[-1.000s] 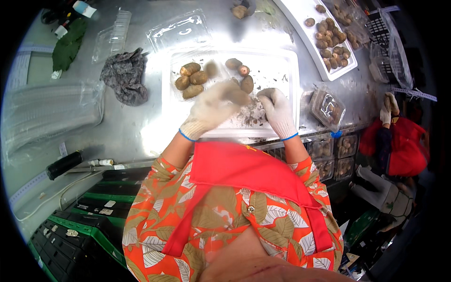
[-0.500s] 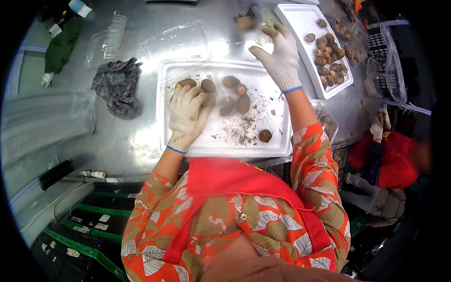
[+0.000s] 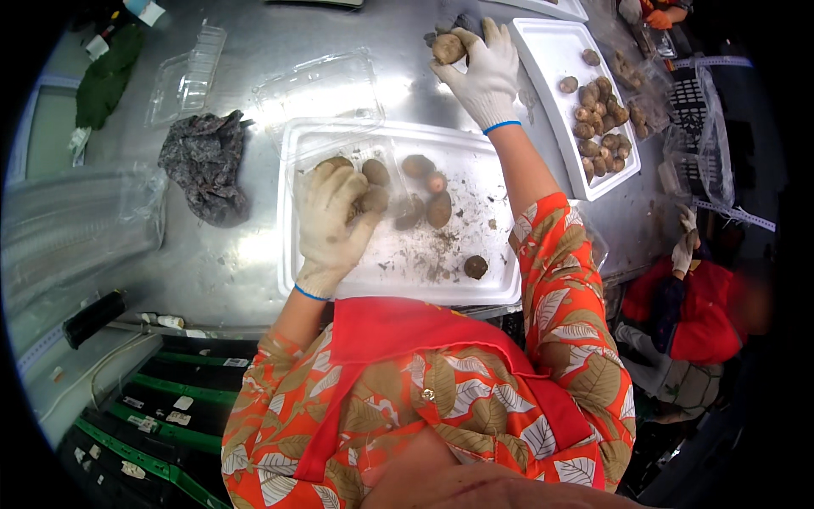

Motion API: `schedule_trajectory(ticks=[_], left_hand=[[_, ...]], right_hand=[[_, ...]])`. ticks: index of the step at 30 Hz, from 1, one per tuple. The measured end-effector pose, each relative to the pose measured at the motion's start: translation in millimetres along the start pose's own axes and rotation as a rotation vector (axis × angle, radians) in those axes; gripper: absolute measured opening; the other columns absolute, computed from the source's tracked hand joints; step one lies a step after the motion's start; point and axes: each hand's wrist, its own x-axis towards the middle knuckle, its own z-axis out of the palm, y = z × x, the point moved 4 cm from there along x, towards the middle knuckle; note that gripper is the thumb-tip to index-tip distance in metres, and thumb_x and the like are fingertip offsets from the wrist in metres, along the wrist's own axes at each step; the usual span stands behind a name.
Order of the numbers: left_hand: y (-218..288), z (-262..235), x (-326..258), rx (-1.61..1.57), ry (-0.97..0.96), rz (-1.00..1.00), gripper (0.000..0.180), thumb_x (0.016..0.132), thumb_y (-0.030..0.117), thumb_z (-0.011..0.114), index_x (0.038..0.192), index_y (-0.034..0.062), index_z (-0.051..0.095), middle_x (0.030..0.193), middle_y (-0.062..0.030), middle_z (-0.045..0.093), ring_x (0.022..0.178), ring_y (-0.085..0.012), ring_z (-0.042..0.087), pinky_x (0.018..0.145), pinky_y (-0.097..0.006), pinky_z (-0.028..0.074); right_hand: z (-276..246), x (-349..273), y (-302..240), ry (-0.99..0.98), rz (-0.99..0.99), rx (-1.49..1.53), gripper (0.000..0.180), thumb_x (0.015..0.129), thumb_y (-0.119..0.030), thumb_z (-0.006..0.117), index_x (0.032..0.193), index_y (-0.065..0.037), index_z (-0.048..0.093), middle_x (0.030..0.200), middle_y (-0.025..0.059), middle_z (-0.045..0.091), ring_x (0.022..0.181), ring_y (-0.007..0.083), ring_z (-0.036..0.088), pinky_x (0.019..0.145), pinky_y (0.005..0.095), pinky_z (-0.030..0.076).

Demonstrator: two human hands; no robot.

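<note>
My left hand (image 3: 329, 225), in a pale glove, is over the left part of a white foam tray (image 3: 500, 288). Its curled fingers hold a brown taro (image 3: 371, 200), among others in what looks like a clear plastic box. Several more taros, one with a pinkish end (image 3: 436, 182), lie right of it, and a darker taro (image 3: 476, 267) sits near the tray's front right. Beyond the tray, my gloved right hand (image 3: 485, 78) has its thumb and a finger closed about a tan taro (image 3: 448, 49). Dark grey items (image 3: 466, 23) beside it are unclear.
A second white tray (image 3: 538, 51) with several taros stands at the right. Clear plastic containers (image 3: 318, 102) and a crumpled dark cloth (image 3: 203, 165) lie left and behind. Black crates (image 3: 186, 382) are at lower left. Another person in red (image 3: 699, 310) works at the right.
My right hand has moved left and away from me, closing from spread fingers onto the tan taro. My left hand stays over the tray, its fingers curled around a taro.
</note>
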Motion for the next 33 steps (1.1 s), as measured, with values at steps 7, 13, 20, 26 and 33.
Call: schedule_trajectory(ticks=[7, 13, 20, 26, 33], left_hand=[[-1.1, 9.6, 23.7, -0.723, -0.01, -0.539, 0.06, 0.085, 0.01, 0.073, 0.139, -0.0032, 0.052, 0.127, -0.0204, 0.063, 0.117, -0.0304, 0.063, 0.101, -0.039, 0.052], [24.4, 24.4, 36.4, -0.962, -0.044, -0.62, 0.058, 0.092, 0.013, 0.068, 0.144, -0.004, 0.048, 0.122, -0.0151, 0.065, 0.108, -0.0166, 0.064, 0.087, -0.028, 0.054], [39.0, 11.9, 21.5, -1.135, -0.136, -0.6, 0.045, 0.1, 0.018, 0.061, 0.139, -0.004, 0.054, 0.124, -0.0119, 0.066, 0.106, -0.0181, 0.067, 0.091, -0.029, 0.055], [45.7, 11.3, 16.0, -1.017, -0.143, -0.495, 0.045, 0.1, 0.017, 0.06, 0.139, -0.0055, 0.054, 0.124, -0.0128, 0.066, 0.113, -0.0198, 0.064, 0.094, -0.031, 0.055], [46.1, 9.4, 13.7, -0.884, -0.208, -0.429, 0.046, 0.096, 0.012, 0.059, 0.137, -0.0068, 0.057, 0.128, -0.0148, 0.064, 0.115, -0.0199, 0.062, 0.101, -0.031, 0.05]], right_hand=[[-71.4, -34.6, -64.8, -0.029, -0.084, 0.231, 0.055, 0.065, -0.038, 0.087, 0.108, -0.008, 0.071, 0.141, 0.0266, 0.054, 0.14, 0.047, 0.041, 0.117, 0.0557, 0.03], [-103.8, -81.6, -97.7, -0.118, -0.037, 0.233, 0.054, 0.064, -0.032, 0.088, 0.106, -0.004, 0.067, 0.132, 0.0249, 0.058, 0.133, 0.0467, 0.047, 0.112, 0.0545, 0.037], [-140.4, -109.8, -98.9, -0.22, 0.22, 0.585, 0.053, 0.071, -0.03, 0.086, 0.11, -0.002, 0.065, 0.124, 0.0205, 0.061, 0.121, 0.0329, 0.058, 0.102, 0.0399, 0.047], [-146.7, -129.0, -96.1, -0.32, 0.428, 0.71, 0.053, 0.076, -0.032, 0.082, 0.116, 0.0, 0.066, 0.115, 0.0154, 0.065, 0.109, 0.0249, 0.063, 0.098, 0.0352, 0.048], [-148.6, -144.5, -91.5, -0.366, 0.533, 0.844, 0.064, 0.078, -0.033, 0.08, 0.128, 0.002, 0.062, 0.117, 0.0154, 0.067, 0.11, 0.0235, 0.064, 0.098, 0.0354, 0.049]])
